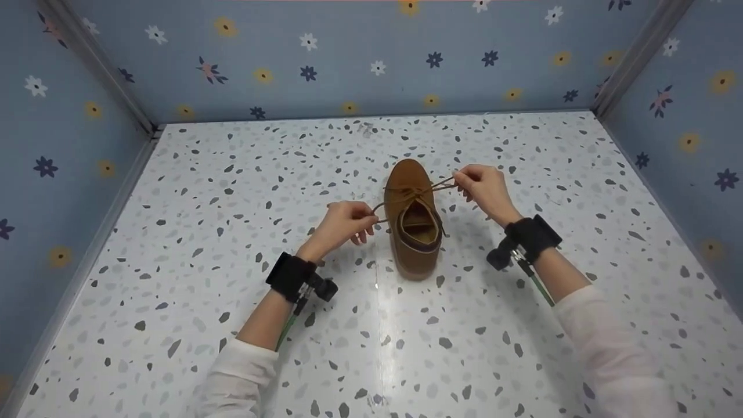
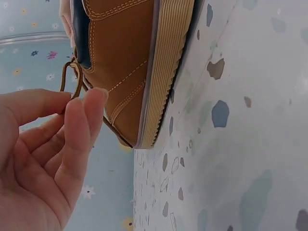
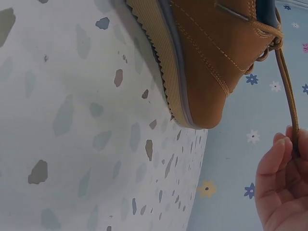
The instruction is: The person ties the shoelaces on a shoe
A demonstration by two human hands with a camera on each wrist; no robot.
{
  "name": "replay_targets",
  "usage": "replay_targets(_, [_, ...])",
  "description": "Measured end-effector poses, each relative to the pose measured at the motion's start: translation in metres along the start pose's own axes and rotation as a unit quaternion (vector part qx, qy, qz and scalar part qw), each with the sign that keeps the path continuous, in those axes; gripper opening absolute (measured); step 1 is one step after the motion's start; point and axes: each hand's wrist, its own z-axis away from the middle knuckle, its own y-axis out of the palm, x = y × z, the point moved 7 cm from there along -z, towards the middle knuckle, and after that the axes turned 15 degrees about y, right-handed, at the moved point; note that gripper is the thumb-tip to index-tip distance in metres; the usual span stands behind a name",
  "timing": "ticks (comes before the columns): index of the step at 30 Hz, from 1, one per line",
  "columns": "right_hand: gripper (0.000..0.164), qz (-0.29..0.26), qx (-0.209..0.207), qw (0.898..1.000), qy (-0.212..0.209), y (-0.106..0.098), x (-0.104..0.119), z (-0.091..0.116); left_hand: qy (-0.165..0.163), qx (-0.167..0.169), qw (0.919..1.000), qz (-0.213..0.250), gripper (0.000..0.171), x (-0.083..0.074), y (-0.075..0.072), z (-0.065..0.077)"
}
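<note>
A brown lace-up shoe (image 1: pixel 408 171) stands on its sole, toe pointing away from me. To its left, my left hand (image 1: pixel 345 223) pinches a loop of the brown shoelace (image 2: pixel 79 82) between thumb and fingertips. My right hand (image 1: pixel 484 188), out to the right of the shoe, pinches a doubled length of the shoelace (image 3: pixel 287 89) and holds it drawn out sideways. Between the two, the lace crosses in a knot (image 3: pixel 276 42) above the tongue. How tight that knot is, I cannot tell. The dark collar lining (image 2: pixel 81 36) shows at the shoe's opening.
The shoe rests on a white speckled tabletop (image 1: pixel 191 278). Blue flowered panels (image 1: pixel 371 64) rise at the back, left and right. Each wrist wears a black strap (image 1: pixel 290 276) with a small camera and a green cable.
</note>
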Motion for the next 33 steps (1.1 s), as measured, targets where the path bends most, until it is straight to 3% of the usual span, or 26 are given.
replay_targets(2, [0.03,0.0,0.001,1.0,0.0,0.001,0.0,0.0,0.004,0.002,1.0,-0.001,0.01,0.0,0.001,-0.001])
replay_targets(7, [0.028,-0.029,0.057,0.998,0.023,-0.007,0.04,0.034,0.016,0.006,0.9998,-0.011,0.012,-0.001,0.004,-0.003])
replay_targets(9, [0.029,-0.027,0.062,0.997,0.026,-0.007,0.046,0.038,0.023,0.007,0.9996,-0.011,0.014,-0.002,0.004,-0.003])
replay_targets(13, [0.03,-0.032,0.065,0.997,0.029,-0.005,0.039,0.033,0.038,0.009,0.9992,0.002,0.016,-0.004,0.004,-0.002])
replay_targets(17, [0.033,-0.021,0.027,0.999,0.018,0.0,0.006,0.006,0.05,0.001,0.9987,-0.002,0.016,-0.006,0.001,0.001])
replay_targets(20, [0.033,-0.003,-0.004,1.0,0.007,0.001,-0.008,-0.007,0.061,0.004,0.9974,-0.038,0.015,-0.008,-0.002,0.002])
replay_targets(23, [0.034,0.007,-0.026,1.0,0.007,0.0,-0.012,-0.01,0.073,0.027,0.9931,-0.088,0.016,-0.011,-0.002,0.004])
replay_targets(28, [0.036,-0.013,0.005,1.0,0.026,-0.006,0.006,0.005,0.077,0.081,0.9792,-0.169,0.017,-0.014,-0.001,0.005])
replay_targets(33, [0.037,-0.024,0.03,0.998,0.054,-0.013,0.027,0.024,0.084,0.106,0.9608,-0.242,0.016,-0.019,-0.005,0.004])
